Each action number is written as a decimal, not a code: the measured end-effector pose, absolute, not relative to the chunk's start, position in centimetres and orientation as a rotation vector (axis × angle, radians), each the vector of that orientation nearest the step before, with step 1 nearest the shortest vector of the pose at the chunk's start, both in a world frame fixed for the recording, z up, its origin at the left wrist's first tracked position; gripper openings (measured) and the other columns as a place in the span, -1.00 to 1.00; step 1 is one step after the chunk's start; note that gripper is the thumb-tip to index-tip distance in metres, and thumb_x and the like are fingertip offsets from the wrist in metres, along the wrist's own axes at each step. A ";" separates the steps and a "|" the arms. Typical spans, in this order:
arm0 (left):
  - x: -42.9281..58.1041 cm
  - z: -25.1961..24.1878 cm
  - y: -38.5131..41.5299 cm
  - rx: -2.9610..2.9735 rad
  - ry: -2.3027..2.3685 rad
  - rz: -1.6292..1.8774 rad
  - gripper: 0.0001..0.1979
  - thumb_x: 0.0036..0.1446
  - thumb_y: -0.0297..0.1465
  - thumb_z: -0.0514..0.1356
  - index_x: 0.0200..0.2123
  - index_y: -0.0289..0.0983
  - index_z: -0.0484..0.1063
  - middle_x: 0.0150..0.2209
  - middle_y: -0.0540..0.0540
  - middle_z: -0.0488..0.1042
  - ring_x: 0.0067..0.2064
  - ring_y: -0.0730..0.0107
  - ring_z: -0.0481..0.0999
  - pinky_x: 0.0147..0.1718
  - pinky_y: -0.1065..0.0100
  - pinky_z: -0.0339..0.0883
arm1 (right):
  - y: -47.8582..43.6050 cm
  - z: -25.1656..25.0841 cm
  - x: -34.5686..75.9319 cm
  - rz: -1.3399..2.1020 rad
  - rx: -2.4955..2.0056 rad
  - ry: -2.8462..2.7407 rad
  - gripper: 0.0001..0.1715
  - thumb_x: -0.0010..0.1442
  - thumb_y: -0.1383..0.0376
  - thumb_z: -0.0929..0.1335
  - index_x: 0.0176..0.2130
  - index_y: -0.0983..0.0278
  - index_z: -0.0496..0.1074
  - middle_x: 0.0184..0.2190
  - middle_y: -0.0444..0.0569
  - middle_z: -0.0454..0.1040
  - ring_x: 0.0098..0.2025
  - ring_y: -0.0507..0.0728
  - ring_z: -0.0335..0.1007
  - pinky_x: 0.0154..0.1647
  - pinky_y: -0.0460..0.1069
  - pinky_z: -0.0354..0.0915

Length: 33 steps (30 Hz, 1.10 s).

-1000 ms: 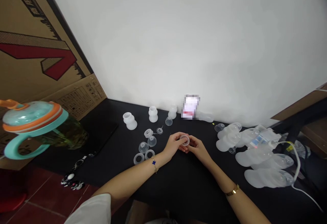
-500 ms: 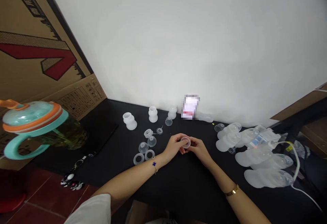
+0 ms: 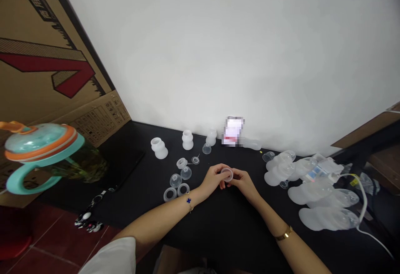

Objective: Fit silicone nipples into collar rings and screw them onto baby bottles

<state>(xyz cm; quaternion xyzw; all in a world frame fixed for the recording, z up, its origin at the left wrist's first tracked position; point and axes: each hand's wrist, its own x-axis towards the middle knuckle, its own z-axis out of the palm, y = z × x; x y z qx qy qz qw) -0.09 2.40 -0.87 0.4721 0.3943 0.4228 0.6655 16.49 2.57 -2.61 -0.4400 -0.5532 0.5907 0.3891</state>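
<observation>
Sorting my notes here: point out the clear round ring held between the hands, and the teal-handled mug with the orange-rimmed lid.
Clear round ring (image 3: 227,174): head view, point on its rim.
Teal-handled mug with orange-rimmed lid (image 3: 39,138): head view, point on the top of its lid.

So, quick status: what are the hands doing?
Left hand, right hand: both holding a translucent round ring. Frosted white plastic funnels lie to the right, untouched.

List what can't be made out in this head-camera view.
Head view:
- Clear ring: partly hidden by the left hand and right hand.
- Packet by the wall: pixelated.
- Label on the bag: print too small to read.
- Teal-handled mug: cut off by the left edge.
</observation>
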 end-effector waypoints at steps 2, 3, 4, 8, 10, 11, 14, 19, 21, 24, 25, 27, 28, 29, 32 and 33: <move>-0.1 -0.9 2.5 1.045 0.885 0.966 -0.67 0.03 -0.21 0.31 -0.22 -0.33 0.54 -0.50 0.01 0.44 -0.66 0.56 0.34 -0.68 0.50 0.19 | 2.6 -2.7 16.4 1.514 -1.118 -1.378 -0.69 -0.03 0.18 0.55 -0.24 0.23 0.60 -0.41 -0.11 0.56 -0.38 0.13 0.48 -0.37 0.01 0.39; -0.1 -0.9 2.5 1.028 0.880 0.972 -0.66 0.03 -0.21 0.31 -0.20 -0.33 0.54 -0.49 0.01 0.45 -0.65 0.56 0.35 -0.67 0.50 0.21 | 2.6 -2.7 16.3 1.520 -1.119 -1.360 -0.65 -0.04 0.18 0.56 -0.22 0.23 0.59 -0.40 -0.11 0.57 -0.38 0.13 0.48 -0.38 0.01 0.39; -0.1 -0.9 2.5 1.009 0.875 0.976 -0.66 0.03 -0.22 0.30 -0.18 -0.33 0.54 -0.47 0.00 0.47 -0.64 0.56 0.37 -0.65 0.50 0.23 | 2.5 -2.7 16.3 1.524 -1.121 -1.344 -0.62 -0.04 0.16 0.56 -0.20 0.23 0.58 -0.40 -0.11 0.57 -0.38 0.13 0.49 -0.38 0.01 0.40; -0.1 -0.7 2.4 0.947 0.864 0.991 -0.67 0.01 -0.30 0.29 -0.14 -0.32 0.52 -0.39 -0.02 0.51 -0.59 0.55 0.44 -0.59 0.50 0.30 | 2.4 -2.6 16.2 1.510 -1.144 -1.294 -0.57 -0.02 0.12 0.56 -0.16 0.23 0.57 -0.35 -0.09 0.58 -0.36 0.13 0.50 -0.34 0.03 0.43; -0.1 -0.6 2.4 0.930 0.869 1.002 -0.68 -0.01 -0.35 0.29 -0.15 -0.32 0.51 -0.38 -0.02 0.51 -0.57 0.54 0.45 -0.58 0.50 0.32 | 2.3 -2.4 16.2 1.492 -1.164 -1.263 -0.56 0.01 0.13 0.55 -0.12 0.22 0.56 -0.30 -0.07 0.58 -0.35 0.13 0.50 -0.32 0.03 0.45; -0.1 -0.6 2.4 0.921 0.873 1.007 -0.69 -0.02 -0.36 0.29 -0.15 -0.32 0.51 -0.38 -0.02 0.51 -0.55 0.53 0.46 -0.57 0.49 0.33 | 2.3 -2.3 16.2 1.485 -1.171 -1.246 -0.56 0.01 0.14 0.55 -0.10 0.22 0.56 -0.26 -0.06 0.59 -0.34 0.13 0.51 -0.31 0.03 0.46; -0.1 -0.7 2.4 0.888 0.872 1.023 -0.66 -0.04 -0.39 0.30 -0.13 -0.32 0.51 -0.35 -0.04 0.52 -0.49 0.49 0.50 -0.53 0.48 0.38 | 2.1 -2.2 16.2 1.478 -1.176 -1.186 -0.52 0.01 0.15 0.55 -0.07 0.20 0.54 -0.15 -0.03 0.57 -0.30 0.13 0.51 -0.31 0.02 0.47; -0.1 -0.8 2.4 0.822 0.823 1.079 -0.59 -0.04 -0.32 0.39 -0.09 -0.31 0.51 -0.24 -0.10 0.54 -0.33 0.37 0.58 -0.35 0.37 0.51 | 2.2 -2.1 16.1 1.501 -1.144 -1.073 -0.45 0.02 0.12 0.55 -0.01 0.18 0.48 -0.15 -0.02 0.57 -0.34 0.09 0.48 -0.38 -0.01 0.47; -0.1 -0.8 2.3 0.804 0.803 1.090 -0.59 -0.04 -0.32 0.41 -0.10 -0.32 0.50 -0.20 -0.12 0.56 -0.32 0.36 0.59 -0.31 0.34 0.53 | 2.2 -2.1 16.1 1.521 -1.126 -1.053 -0.44 0.04 0.10 0.55 0.01 0.17 0.47 -0.21 -0.04 0.57 -0.36 0.07 0.46 -0.39 -0.03 0.46; -0.1 -0.8 2.1 0.786 0.777 1.100 -0.70 -0.03 -0.36 0.39 -0.21 -0.32 0.50 -0.04 -0.19 0.56 -0.30 0.38 0.60 -0.30 0.34 0.53 | 2.2 -2.0 16.2 1.543 -1.107 -1.045 -0.46 0.08 0.07 0.53 0.01 0.18 0.47 -0.30 -0.07 0.56 -0.39 0.05 0.44 -0.40 -0.04 0.47; -0.1 -0.8 2.1 0.785 0.769 1.104 -0.75 -0.03 -0.38 0.38 -0.25 -0.33 0.50 0.01 -0.21 0.55 -0.28 0.37 0.60 -0.29 0.34 0.53 | 2.2 -1.9 16.2 1.544 -1.104 -1.044 -0.48 0.09 0.07 0.52 0.00 0.19 0.47 -0.31 -0.08 0.55 -0.40 0.05 0.44 -0.41 -0.04 0.47; -0.1 -0.8 2.1 0.785 0.758 1.109 -0.80 -0.04 -0.41 0.38 -0.32 -0.33 0.49 0.08 -0.23 0.53 -0.21 0.34 0.60 -0.25 0.34 0.53 | 2.3 -2.0 16.2 1.540 -1.104 -1.040 -0.50 0.09 0.06 0.52 -0.02 0.19 0.47 -0.31 -0.07 0.55 -0.40 0.05 0.44 -0.42 -0.03 0.48; -0.1 -0.8 2.1 0.784 0.755 1.109 -0.81 -0.04 -0.42 0.38 -0.33 -0.33 0.49 0.09 -0.23 0.53 -0.17 0.32 0.60 -0.22 0.33 0.52 | 2.3 -2.0 16.2 1.536 -1.105 -1.041 -0.50 0.09 0.06 0.52 -0.03 0.19 0.48 -0.30 -0.07 0.55 -0.41 0.05 0.45 -0.43 -0.03 0.48; -0.1 -0.9 2.1 0.783 0.753 1.109 -0.81 -0.05 -0.42 0.38 -0.33 -0.33 0.49 0.09 -0.24 0.53 -0.14 0.29 0.60 -0.20 0.31 0.52 | 2.4 -2.0 16.2 1.534 -1.104 -1.042 -0.50 0.09 0.06 0.52 -0.03 0.19 0.48 -0.30 -0.07 0.55 -0.41 0.05 0.45 -0.44 -0.03 0.48; -0.1 -0.9 2.2 0.776 0.751 1.107 -0.80 -0.06 -0.43 0.38 -0.33 -0.33 0.48 0.09 -0.25 0.54 -0.09 0.25 0.60 -0.18 0.29 0.51 | 2.4 -2.1 16.3 1.534 -1.096 -1.042 -0.50 0.08 0.06 0.53 -0.03 0.20 0.48 -0.30 -0.07 0.55 -0.42 0.06 0.46 -0.44 -0.03 0.48; -0.1 -0.9 2.3 0.773 0.748 1.106 -0.80 -0.07 -0.43 0.38 -0.34 -0.33 0.48 0.09 -0.25 0.54 -0.10 0.24 0.60 -0.18 0.28 0.51 | 2.4 -2.2 16.3 1.535 -1.093 -1.041 -0.49 0.08 0.06 0.53 -0.03 0.20 0.48 -0.30 -0.07 0.55 -0.42 0.06 0.47 -0.44 -0.03 0.48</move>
